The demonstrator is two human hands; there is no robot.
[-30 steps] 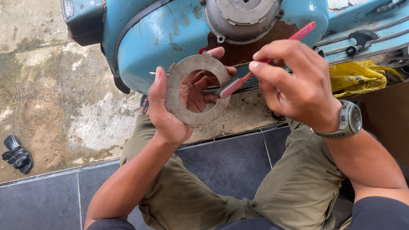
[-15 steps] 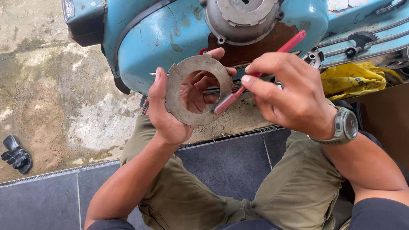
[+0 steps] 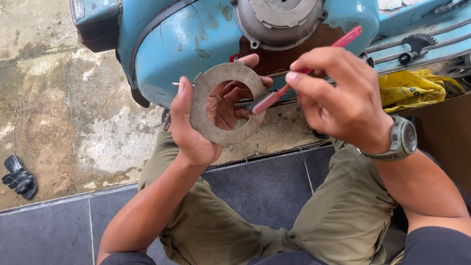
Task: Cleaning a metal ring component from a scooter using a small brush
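My left hand (image 3: 196, 132) holds a flat grey metal ring plate (image 3: 203, 115) upright by its rim, thumb on the left edge, fingers showing through the centre hole. My right hand (image 3: 338, 98) grips a red-handled tool (image 3: 304, 73), slanting down to the left. Its dark tip touches the ring's right edge. A grey watch (image 3: 402, 137) sits on my right wrist. Both hands hover above my knees in olive trousers (image 3: 206, 216), in front of a light blue scooter body (image 3: 196, 34).
A round grey engine cover (image 3: 279, 19) sits on the scooter's side, with a rusty brown patch under it. A yellow cloth (image 3: 417, 83) lies at right under a toothed part (image 3: 417, 46). A black rubber piece (image 3: 18, 177) lies on the stained concrete at left. Dark floor tiles (image 3: 49, 235) lie below.
My right hand has shifted left and lowered slightly, bringing the tool's tip onto the ring's right edge. The left hand and ring have stayed almost still.
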